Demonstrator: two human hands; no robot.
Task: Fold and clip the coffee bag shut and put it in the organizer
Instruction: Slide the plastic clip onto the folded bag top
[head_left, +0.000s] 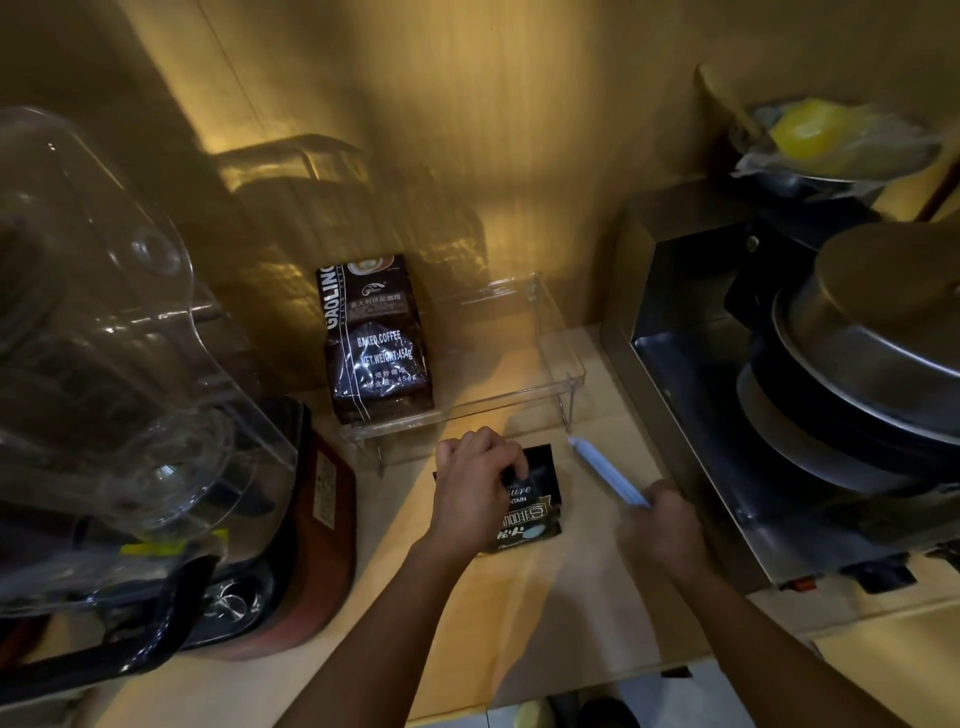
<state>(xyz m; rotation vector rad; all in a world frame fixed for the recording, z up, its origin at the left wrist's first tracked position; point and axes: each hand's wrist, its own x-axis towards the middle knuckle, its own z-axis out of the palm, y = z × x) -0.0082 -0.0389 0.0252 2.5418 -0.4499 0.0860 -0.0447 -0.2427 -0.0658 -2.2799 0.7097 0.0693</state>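
Observation:
A small black coffee bag (535, 506) with white lettering lies on the counter just in front of the clear organizer (563, 358). My left hand (475, 486) presses down on the bag's left and top part, fingers curled over its upper edge. To the right of the bag, my right hand (662, 525) grips the near end of a long pale blue bag clip (605, 470), whose far tip points up and left toward the organizer's front right leg. A larger brown coffee bag (376, 338) stands upright at the organizer's left end.
A blender with a clear jug (104, 322) on a red base (311, 551) fills the left side. A steel appliance (691, 395) with stacked metal pots (872, 332) stands at the right. The wall is close behind the organizer. The counter's front edge (545, 691) runs near my arms.

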